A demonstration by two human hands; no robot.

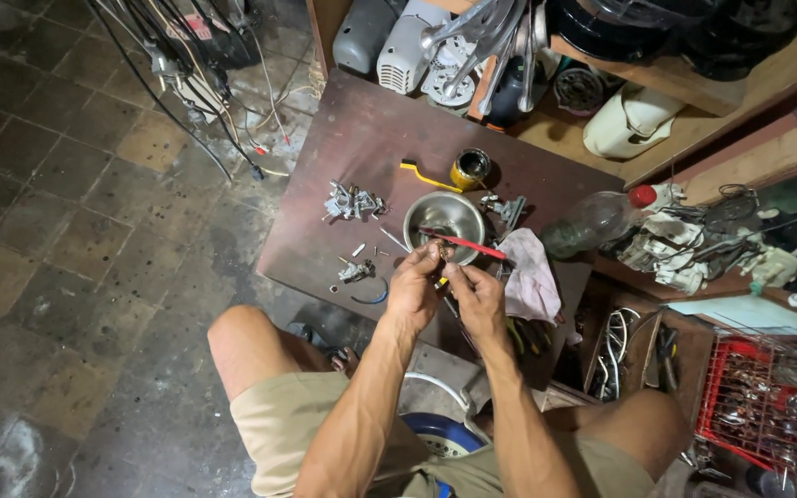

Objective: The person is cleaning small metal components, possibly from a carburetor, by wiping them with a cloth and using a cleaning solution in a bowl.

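Observation:
My left hand (pixel 414 288) pinches a small brass-coloured metal part (pixel 439 250) just above the near rim of a steel bowl (pixel 444 219). My right hand (pixel 479 297) sits beside it, fingers closed near the same part; what it grips is hidden. A red-handled tool (pixel 465 243) lies across the bowl's rim. Both hands hover over the near edge of a dark brown board (pixel 343 157) that serves as a low table.
On the board lie a cluster of metal parts (pixel 352 202), a smaller metal piece (pixel 357 270), a yellow brush (pixel 426 175), a small tin (pixel 470 168), a pink rag (pixel 528 272) and a plastic bottle (pixel 592 219). Shelves of appliance parts stand behind; a red wire basket (pixel 767 406) is at right.

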